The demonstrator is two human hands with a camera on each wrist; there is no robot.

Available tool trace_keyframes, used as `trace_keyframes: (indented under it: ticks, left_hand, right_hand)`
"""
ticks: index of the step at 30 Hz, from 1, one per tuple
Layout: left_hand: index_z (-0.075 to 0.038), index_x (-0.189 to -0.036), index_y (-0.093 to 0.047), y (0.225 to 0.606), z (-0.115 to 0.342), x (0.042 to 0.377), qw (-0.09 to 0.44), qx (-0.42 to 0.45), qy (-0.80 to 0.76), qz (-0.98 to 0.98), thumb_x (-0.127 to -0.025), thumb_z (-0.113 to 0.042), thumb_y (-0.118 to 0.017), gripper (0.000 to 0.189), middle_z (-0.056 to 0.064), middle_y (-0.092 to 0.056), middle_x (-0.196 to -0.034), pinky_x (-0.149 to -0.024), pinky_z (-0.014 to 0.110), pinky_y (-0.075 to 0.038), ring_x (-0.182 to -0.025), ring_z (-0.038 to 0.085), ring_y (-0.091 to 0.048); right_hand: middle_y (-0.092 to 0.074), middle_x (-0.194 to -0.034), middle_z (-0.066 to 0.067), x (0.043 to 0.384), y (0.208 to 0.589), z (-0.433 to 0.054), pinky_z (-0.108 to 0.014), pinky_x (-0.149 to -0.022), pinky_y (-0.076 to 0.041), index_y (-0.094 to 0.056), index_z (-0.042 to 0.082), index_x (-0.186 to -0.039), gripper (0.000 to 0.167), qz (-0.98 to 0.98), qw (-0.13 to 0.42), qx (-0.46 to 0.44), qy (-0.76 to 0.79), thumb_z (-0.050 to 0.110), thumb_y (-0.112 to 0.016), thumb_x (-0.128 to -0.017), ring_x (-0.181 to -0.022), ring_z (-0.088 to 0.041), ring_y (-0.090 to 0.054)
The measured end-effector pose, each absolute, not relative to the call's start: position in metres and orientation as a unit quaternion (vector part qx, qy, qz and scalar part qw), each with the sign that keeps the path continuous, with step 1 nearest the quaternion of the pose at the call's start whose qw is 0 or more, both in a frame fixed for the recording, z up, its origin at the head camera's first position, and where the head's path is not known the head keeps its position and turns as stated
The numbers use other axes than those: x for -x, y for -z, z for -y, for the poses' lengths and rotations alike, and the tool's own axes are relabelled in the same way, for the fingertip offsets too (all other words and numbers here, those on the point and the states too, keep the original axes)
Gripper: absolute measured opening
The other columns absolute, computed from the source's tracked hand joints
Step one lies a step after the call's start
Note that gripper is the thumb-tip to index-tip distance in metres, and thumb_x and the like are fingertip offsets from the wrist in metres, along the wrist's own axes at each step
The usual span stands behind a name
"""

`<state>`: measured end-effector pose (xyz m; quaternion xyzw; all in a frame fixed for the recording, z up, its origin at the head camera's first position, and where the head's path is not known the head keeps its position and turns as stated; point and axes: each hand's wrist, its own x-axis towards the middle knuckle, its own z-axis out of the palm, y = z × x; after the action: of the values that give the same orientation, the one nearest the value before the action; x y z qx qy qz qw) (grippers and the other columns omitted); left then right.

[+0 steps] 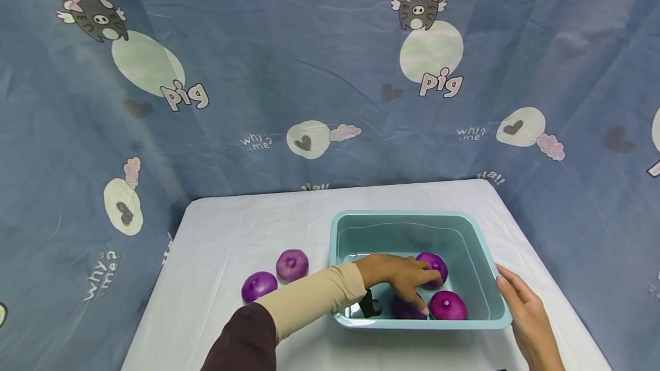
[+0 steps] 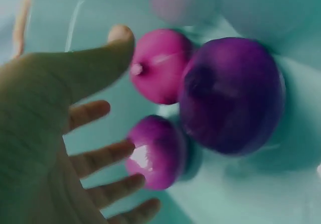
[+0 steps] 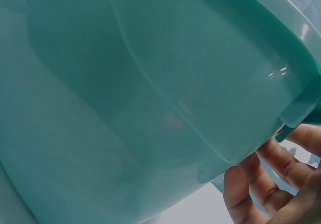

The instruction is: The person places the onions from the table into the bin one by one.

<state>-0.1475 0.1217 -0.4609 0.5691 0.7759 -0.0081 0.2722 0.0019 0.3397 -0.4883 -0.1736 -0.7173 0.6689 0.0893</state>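
A teal plastic bin [image 1: 407, 219] holds three purple onions: one onion [image 1: 438, 265] toward its back, a second onion [image 1: 448, 306] at the front right, and a dark onion [image 1: 404, 309] partly hidden under my left hand [image 1: 399, 273]. That hand reaches inside with fingers spread above the onions. In the left wrist view, its fingertips overlap the glossy onion [image 2: 159, 156], and its thumb comes up beside the pink onion [image 2: 160, 66]. My right hand [image 1: 528, 308] holds the bin's right side, with curled fingers [image 3: 261, 176] at the rim in the right wrist view.
Two more purple onions, a darker one [image 1: 259, 285] and a paler one [image 1: 292, 265], lie on the white-covered table [image 1: 222, 233] left of the bin. Blue printed cloth [image 1: 309, 73] hangs behind and along the sides.
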Motion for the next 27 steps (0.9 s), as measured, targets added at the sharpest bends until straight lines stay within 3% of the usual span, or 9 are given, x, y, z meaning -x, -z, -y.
trace_keyframes:
  ticks: [5, 9, 13, 16, 23, 27]
  left_hand:
    - [-0.028, -0.146, -0.043, 0.443, -0.112, 0.15, 0.241, -0.582, -0.031, -0.776, -0.091, -0.057, -0.065, 0.066, -0.004, -0.051, -0.137, -0.104, 0.022, -0.04, -0.126, 0.01, -0.047]
    - [-0.032, -0.148, -0.041, 0.424, -0.095, 0.153, 0.222, -0.566, -0.072, -0.791, -0.093, -0.054, -0.063, 0.063, -0.003, -0.049, -0.138, -0.103, 0.025, -0.043, -0.131, 0.013, -0.043]
    - [-0.031, -0.151, -0.04, 0.407, -0.07, 0.157, 0.189, -0.56, -0.103, -0.8, -0.096, -0.052, -0.06, 0.062, -0.002, -0.046, -0.145, -0.113, 0.031, -0.038, -0.141, 0.017, -0.037]
    - [-0.028, -0.152, -0.04, 0.394, -0.045, 0.16, 0.167, -0.548, -0.131, -0.809, -0.097, -0.05, -0.06, 0.062, -0.001, -0.045, -0.147, -0.113, 0.034, -0.039, -0.141, 0.018, -0.038]
    - [-0.028, -0.148, -0.046, 0.37, 0.032, 0.159, 0.088, -0.447, -0.226, -0.861, -0.097, -0.044, -0.063, 0.057, -0.002, -0.051, -0.127, -0.09, 0.03, -0.047, -0.113, 0.013, -0.047]
    - [-0.026, -0.146, -0.05, 0.37, 0.081, 0.154, 0.036, -0.372, -0.254, -0.892, -0.095, -0.04, -0.068, 0.056, 0.001, -0.052, -0.127, -0.095, 0.038, -0.049, -0.118, 0.018, -0.048]
  right_hand:
    - [-0.063, -0.111, 0.028, -0.002, 0.489, -0.339, -0.012, -0.077, -0.051, -0.049, 0.004, -0.145, 0.049, 0.714, 0.082, 0.182, -0.671, 0.028, -0.056, -0.103, -0.101, 0.01, -0.059]
    - [-0.063, -0.112, 0.028, -0.003, 0.489, -0.34, -0.012, -0.077, -0.05, -0.048, 0.005, -0.146, 0.05, 0.706, 0.073, 0.187, -0.679, 0.029, -0.056, -0.103, -0.102, 0.01, -0.058]
    - [-0.062, -0.113, 0.028, -0.004, 0.491, -0.342, -0.011, -0.078, -0.049, -0.048, 0.009, -0.147, 0.049, 0.699, 0.062, 0.189, -0.687, 0.028, -0.056, -0.103, -0.102, 0.01, -0.058]
    - [-0.062, -0.114, 0.027, -0.004, 0.493, -0.343, -0.011, -0.078, -0.05, -0.048, 0.011, -0.147, 0.048, 0.697, 0.06, 0.187, -0.69, 0.027, -0.056, -0.103, -0.102, 0.01, -0.058]
    - [-0.063, -0.113, 0.027, -0.004, 0.494, -0.343, -0.011, -0.077, -0.05, -0.051, 0.013, -0.146, 0.044, 0.69, 0.063, 0.178, -0.699, 0.024, -0.055, -0.103, -0.102, 0.01, -0.058]
    - [-0.063, -0.112, 0.028, -0.004, 0.496, -0.343, -0.01, -0.077, -0.049, -0.051, 0.016, -0.146, 0.044, 0.681, 0.057, 0.19, -0.705, 0.025, -0.057, -0.103, -0.102, 0.011, -0.057]
